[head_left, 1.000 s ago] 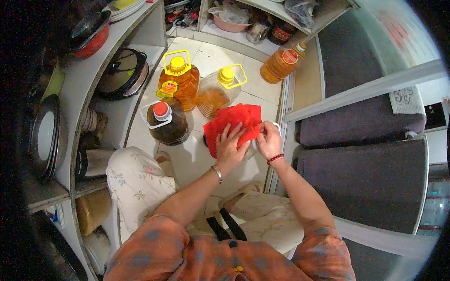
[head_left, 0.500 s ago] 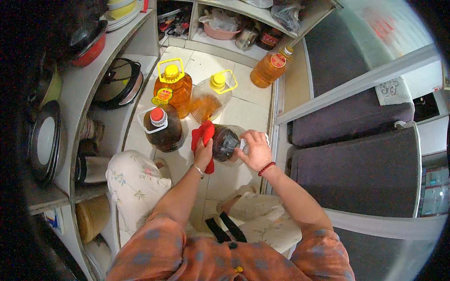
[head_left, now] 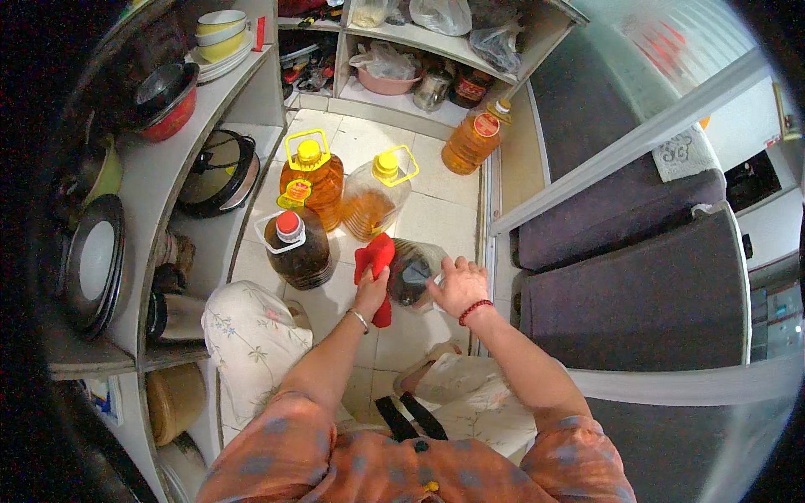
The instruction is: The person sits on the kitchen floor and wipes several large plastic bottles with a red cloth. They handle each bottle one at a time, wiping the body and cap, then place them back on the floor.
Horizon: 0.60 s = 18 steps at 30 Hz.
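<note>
My left hand (head_left: 371, 289) is closed around a red cloth (head_left: 382, 254), which is bunched against the near-left side of a large clear plastic jug (head_left: 411, 281). Dark contents show inside that jug, which leans with its top toward the right. Over the top end sits my right hand (head_left: 460, 290), fingers curled round the white neck or handle; the cap is hidden. Just left of the cloth stands a dark-filled jug (head_left: 299, 258) with a red cap. Behind are an amber oil jug (head_left: 319, 186) and a partly filled clear jug (head_left: 366, 210), both with yellow caps and handles.
Another oil bottle (head_left: 472, 142) stands by the sliding door frame (head_left: 604, 159) at the far right. Shelves (head_left: 186, 142) with bowls, plates and pans line the left. A back shelf holds a pink basin (head_left: 388, 80). My knees flank the tiled floor (head_left: 432, 210).
The view has tipped up slightly, so the jugs sit lower in the picture. Both hands keep their holds on the cloth and the jug's top.
</note>
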Motion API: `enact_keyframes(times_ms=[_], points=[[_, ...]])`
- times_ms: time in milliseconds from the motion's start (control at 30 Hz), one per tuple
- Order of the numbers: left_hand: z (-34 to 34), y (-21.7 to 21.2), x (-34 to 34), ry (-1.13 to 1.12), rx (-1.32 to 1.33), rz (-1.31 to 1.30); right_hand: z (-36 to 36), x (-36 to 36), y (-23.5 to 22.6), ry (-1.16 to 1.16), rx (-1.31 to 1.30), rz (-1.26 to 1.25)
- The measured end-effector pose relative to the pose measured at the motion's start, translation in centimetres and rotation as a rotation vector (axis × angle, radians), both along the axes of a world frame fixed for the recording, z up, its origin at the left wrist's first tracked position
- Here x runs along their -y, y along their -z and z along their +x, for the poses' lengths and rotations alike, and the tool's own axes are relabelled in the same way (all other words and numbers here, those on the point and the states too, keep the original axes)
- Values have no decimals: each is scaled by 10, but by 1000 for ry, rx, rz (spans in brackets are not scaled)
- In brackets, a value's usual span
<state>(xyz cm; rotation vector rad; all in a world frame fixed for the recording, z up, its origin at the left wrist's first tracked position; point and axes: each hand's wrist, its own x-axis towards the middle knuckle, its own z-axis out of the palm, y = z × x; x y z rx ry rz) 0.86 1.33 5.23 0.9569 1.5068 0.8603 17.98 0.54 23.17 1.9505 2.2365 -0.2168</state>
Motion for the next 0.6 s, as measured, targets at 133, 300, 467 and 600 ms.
enact_keyframes(times_ms=[133,300,467,600], points=[[12,19,-1,-65,201,53,2,3,2,150,-164,-68],[14,-15,-3,-9,89,37,3,8,2,74,-307,-72],[10,-20,-2,29,149,16,-1,4,-11,18,-235,-148],[12,-2,-3,-62,187,40,3,6,1,-284,-355,16]])
